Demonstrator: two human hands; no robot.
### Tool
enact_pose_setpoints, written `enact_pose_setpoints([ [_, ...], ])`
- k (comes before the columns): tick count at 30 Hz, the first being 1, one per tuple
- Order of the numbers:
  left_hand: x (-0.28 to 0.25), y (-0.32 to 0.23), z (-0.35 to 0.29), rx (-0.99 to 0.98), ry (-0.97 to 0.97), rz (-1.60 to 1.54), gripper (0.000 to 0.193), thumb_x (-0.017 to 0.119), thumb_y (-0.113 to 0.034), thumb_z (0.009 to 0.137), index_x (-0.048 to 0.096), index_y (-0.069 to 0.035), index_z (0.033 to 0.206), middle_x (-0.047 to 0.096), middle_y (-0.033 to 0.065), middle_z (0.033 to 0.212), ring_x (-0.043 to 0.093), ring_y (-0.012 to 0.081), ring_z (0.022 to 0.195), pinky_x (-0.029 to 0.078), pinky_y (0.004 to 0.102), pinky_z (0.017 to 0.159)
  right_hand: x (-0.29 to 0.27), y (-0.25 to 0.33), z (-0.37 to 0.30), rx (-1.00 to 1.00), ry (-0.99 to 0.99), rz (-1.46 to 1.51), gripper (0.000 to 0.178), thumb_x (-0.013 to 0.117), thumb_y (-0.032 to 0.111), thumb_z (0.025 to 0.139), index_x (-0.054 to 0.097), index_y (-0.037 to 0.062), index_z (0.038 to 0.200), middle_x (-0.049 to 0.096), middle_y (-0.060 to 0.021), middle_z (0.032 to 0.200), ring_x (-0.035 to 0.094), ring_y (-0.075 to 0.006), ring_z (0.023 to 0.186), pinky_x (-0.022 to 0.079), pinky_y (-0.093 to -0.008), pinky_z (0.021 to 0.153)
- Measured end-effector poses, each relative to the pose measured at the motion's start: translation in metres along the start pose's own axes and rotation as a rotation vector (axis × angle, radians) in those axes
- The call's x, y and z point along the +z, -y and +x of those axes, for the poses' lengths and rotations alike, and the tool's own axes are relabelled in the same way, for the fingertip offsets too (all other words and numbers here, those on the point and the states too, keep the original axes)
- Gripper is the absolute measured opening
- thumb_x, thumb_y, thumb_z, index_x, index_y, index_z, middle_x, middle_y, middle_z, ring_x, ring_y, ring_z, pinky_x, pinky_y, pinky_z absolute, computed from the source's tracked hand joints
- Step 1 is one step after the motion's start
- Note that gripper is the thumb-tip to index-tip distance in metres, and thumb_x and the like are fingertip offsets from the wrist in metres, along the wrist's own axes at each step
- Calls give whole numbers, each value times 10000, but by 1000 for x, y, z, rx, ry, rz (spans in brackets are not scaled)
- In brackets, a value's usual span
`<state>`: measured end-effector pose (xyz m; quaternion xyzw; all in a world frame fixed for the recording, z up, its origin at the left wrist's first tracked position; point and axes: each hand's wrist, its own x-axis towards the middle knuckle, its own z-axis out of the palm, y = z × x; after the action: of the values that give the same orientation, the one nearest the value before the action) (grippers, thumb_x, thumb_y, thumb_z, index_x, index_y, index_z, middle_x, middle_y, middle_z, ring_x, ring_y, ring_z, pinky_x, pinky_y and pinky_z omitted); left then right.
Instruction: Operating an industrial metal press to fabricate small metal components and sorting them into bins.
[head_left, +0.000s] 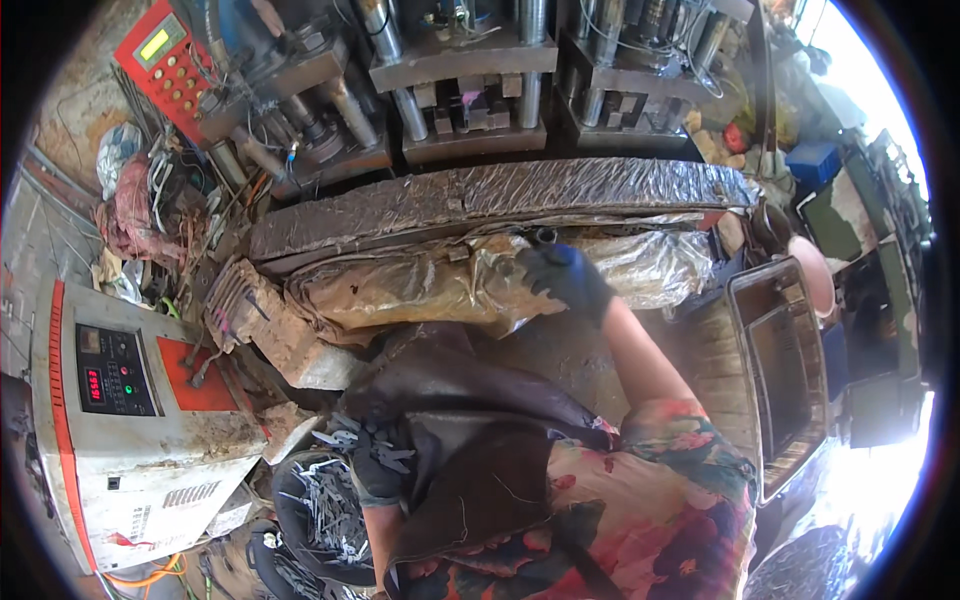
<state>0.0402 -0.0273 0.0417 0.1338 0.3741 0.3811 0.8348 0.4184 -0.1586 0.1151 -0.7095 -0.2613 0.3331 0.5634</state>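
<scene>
My left hand [378,472], in a dark glove, is closed on several flat grey metal pieces [392,455] at the rim of a black bucket [288,492]. Similar long, thin metal parts [335,512] fill that bucket. My right hand [568,282], also gloved, is over the worn, shiny foil-like covering [400,290] of the bench front. Its fingers point left and look curled. By its fingertips shows a small, dark round end [545,236]; what the hand holds is mostly hidden. A dark apron [480,490] covers my lap.
Heavy presses [465,150] stand behind a wrapped beam [500,195]. At left are a white-and-red control cabinet [150,450], a red keypad box [165,70] and a rough block [280,330]. A rectangular basket [745,380] sits to my right, a blue box [812,163] beyond.
</scene>
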Motion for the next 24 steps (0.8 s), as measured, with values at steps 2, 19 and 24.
enact_pose_setpoints([
  [2, -13, 0, 6, -18, 4, 27, 139, 480, -218, 961, 541, -95, 935, 543, 18, 766, 561, 172, 767, 482, 352, 866, -23, 8, -1, 42, -68, 55, 369, 599, 407, 901, 656, 51, 983, 670, -35, 784, 613, -101, 680, 452, -233, 594],
  [19, 2, -9, 14, -61, -12, 342, 155, 508, -246, 950, 519, -126, 853, 416, -21, 573, 453, 112, 542, 408, 255, 507, -246, 28, 130, -38, -620, 461, 555, 447, 605, 906, 586, 67, 901, 639, -65, 732, 521, -128, 502, 417, -247, 440],
  [24, 13, -6, 16, -57, -19, 335, 155, 515, -252, 946, 526, -124, 860, 411, -23, 570, 447, 106, 534, 398, 248, 493, -270, 59, 169, 20, -503, 412, 441, 451, 547, 932, 576, 124, 918, 613, -17, 694, 486, -88, 449, 390, -222, 370],
])
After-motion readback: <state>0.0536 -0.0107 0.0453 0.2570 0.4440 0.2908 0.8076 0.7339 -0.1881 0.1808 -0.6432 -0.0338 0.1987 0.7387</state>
